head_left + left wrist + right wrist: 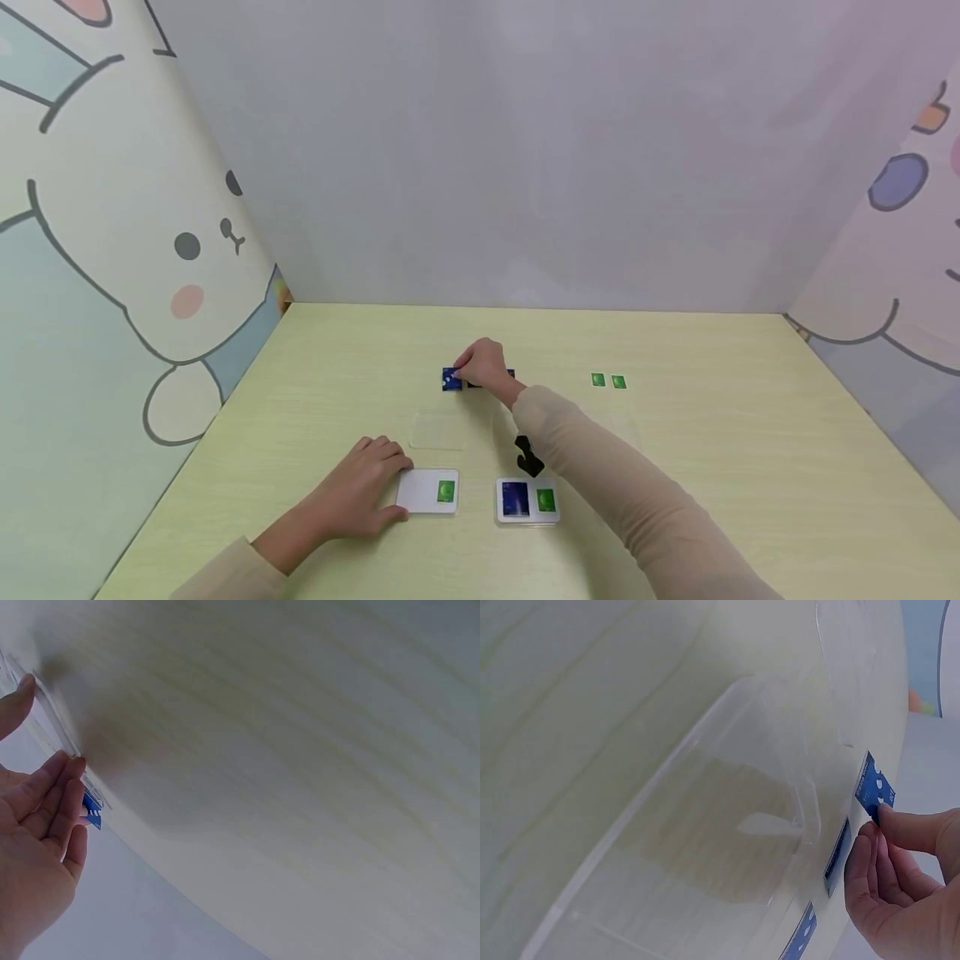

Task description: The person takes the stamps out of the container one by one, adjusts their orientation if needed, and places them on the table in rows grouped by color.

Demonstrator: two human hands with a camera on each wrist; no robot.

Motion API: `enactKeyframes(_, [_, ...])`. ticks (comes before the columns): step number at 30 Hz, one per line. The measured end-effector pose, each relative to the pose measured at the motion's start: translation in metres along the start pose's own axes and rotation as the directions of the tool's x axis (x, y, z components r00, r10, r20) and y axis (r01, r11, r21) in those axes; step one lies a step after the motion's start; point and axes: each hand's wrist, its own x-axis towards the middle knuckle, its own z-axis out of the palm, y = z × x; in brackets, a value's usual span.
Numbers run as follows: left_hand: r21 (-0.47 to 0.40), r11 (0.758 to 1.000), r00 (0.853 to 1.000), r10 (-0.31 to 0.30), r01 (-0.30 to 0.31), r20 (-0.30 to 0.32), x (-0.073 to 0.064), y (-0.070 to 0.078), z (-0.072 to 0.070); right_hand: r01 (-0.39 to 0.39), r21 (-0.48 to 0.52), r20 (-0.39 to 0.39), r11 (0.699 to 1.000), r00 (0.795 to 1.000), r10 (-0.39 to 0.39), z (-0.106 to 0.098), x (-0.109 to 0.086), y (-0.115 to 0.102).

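My right hand (483, 362) reaches to the far middle of the table. Thumb and fingertip pinch a small blue card (874, 789) with white marks, tilted up at one corner in the right wrist view. Two more blue cards (838, 859) lie in a row beside it, partly behind the hand in the head view. My left hand (363, 487) holds the left end of a flat white case (420, 492), fingers at its far corner and thumb at its near corner. A small green card (446, 491) sits on the case's right side.
Right of the white case lies a second case (527, 518) with a dark blue card and a green card on it. Two green cards (597, 380) lie farther back. Clear plastic trays (438, 431) stand mid-table. A black irregular shape (528, 457) shows beside my right sleeve.
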Motion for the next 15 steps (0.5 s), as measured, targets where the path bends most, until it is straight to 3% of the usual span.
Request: enactKeyframes(15, [-0.013,1.0,1.0,-0.001,0.001,-0.001,-0.0001,-0.0005,0.0008,0.002,-0.005,-0.006,1.0,1.0,-0.002,0.0002,0.0029,0.0005])
